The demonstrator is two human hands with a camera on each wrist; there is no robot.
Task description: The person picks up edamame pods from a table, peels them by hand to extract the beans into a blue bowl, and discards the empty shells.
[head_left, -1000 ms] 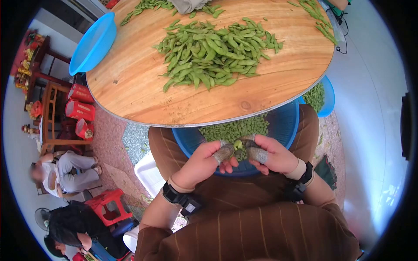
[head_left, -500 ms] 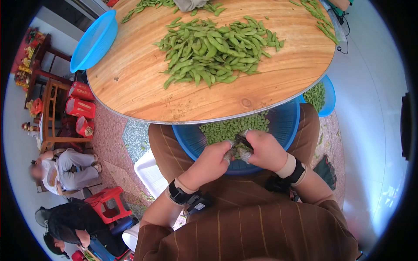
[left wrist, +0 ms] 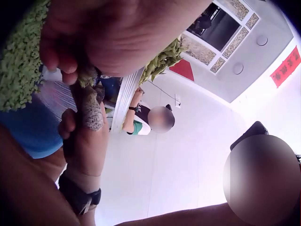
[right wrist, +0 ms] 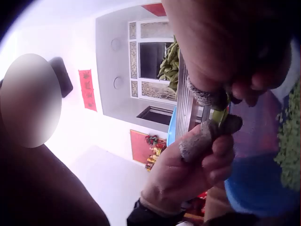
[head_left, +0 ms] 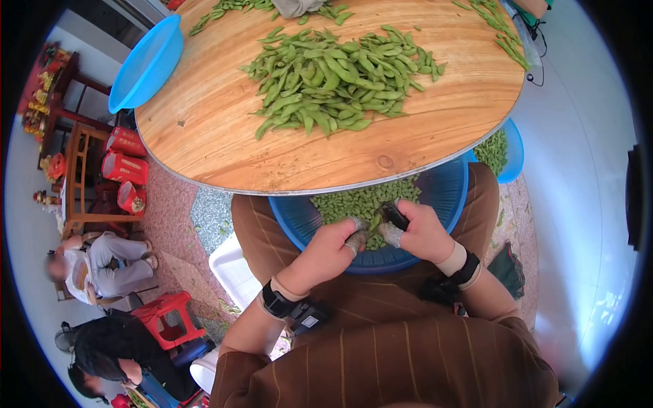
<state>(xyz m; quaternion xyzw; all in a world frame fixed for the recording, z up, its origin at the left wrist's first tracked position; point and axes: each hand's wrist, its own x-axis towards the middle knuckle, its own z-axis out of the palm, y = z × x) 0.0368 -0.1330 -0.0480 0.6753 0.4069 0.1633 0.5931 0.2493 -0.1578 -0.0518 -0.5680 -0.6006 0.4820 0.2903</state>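
Both hands meet above a blue basin point(head_left: 442, 197) holding shelled green beans point(head_left: 364, 202). My left hand point(head_left: 328, 250) pinches a green pod point(right wrist: 219, 116) between wrapped thumb and finger, plainest in the right wrist view. From the other side my right hand point(head_left: 423, 234) has its wrapped thumb and finger closed at the same pod; in the left wrist view its wrapped finger point(left wrist: 92, 113) lies by a bit of green. On the round wooden table point(head_left: 224, 149) lies a pile of unshelled pods point(head_left: 326, 78).
A blue basket point(head_left: 146, 64) leans at the table's left edge. Another blue basin point(head_left: 515, 153) with green pieces stands on the floor at right. A white tray point(head_left: 235, 272), a red stool point(head_left: 170, 316) and two seated people point(head_left: 112, 268) are at left.
The hands first came together with fingers turned inward, then drew slightly apart, the right one shifting right. The clump of green seen between them a second ago is no longer there.
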